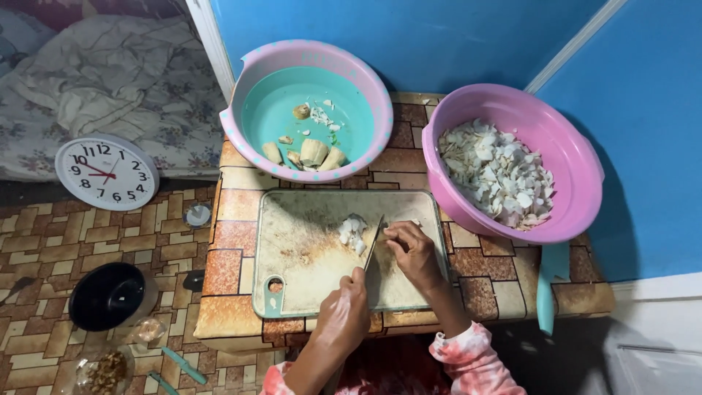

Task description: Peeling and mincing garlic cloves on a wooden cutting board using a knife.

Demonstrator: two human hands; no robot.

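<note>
My left hand (pixel 342 313) grips the handle of a knife (pixel 374 241), whose blade stands on a worn pale cutting board (pixel 307 271). Just right of the blade, my right hand (pixel 413 252) presses its fingertips on a small pale piece of food that is mostly hidden under them. A little heap of white chopped pieces (pixel 352 231) lies left of the blade. Behind the board, a teal basin with a pink rim (pixel 252 139) holds a few peeled pale chunks (pixel 314 152). A pink basin (pixel 570 146) at the right is filled with several chopped slices (pixel 497 172).
Everything rests on a low table with a brick-pattern cover (pixel 234 234) against a blue wall. A teal tool (pixel 545 300) hangs over the table's right edge. On the floor to the left lie a round wall clock (pixel 107 172), a black bowl (pixel 110 294) and a glass dish (pixel 102 369). Bedding (pixel 110 80) is at the top left.
</note>
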